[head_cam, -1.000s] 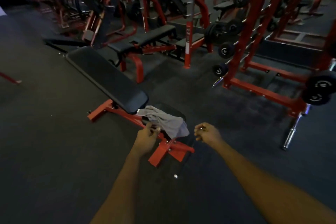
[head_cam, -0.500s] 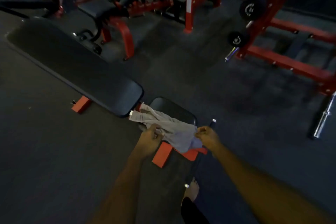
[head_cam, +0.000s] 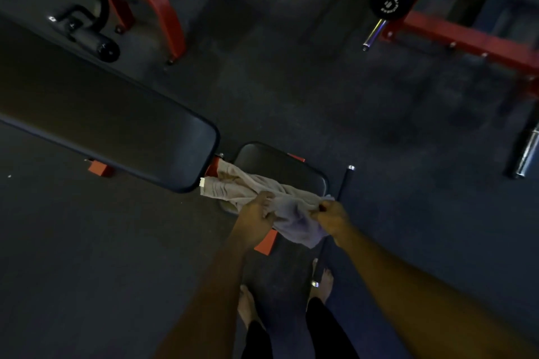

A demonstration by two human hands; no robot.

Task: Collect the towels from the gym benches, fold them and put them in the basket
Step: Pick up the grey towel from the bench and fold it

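Observation:
A crumpled grey towel (head_cam: 233,187) lies across the small black seat pad (head_cam: 277,165) of a red-framed gym bench, one end trailing toward the long black back pad (head_cam: 116,122). My left hand (head_cam: 256,213) grips the towel near its middle. My right hand (head_cam: 331,217) pinches the towel's right edge, and a loose flap hangs down between the two hands. No basket is in view.
My bare feet (head_cam: 248,306) stand on the dark rubber floor just behind the bench. A second bench with red legs (head_cam: 157,6) is at the upper left. A red rack with a weight plate (head_cam: 388,4) and bar ends sits at the upper right.
The view has tilted down and closed in on the bench. My right hand, apart from the towel a second ago, has taken hold of its right edge; my left hand keeps its grip.

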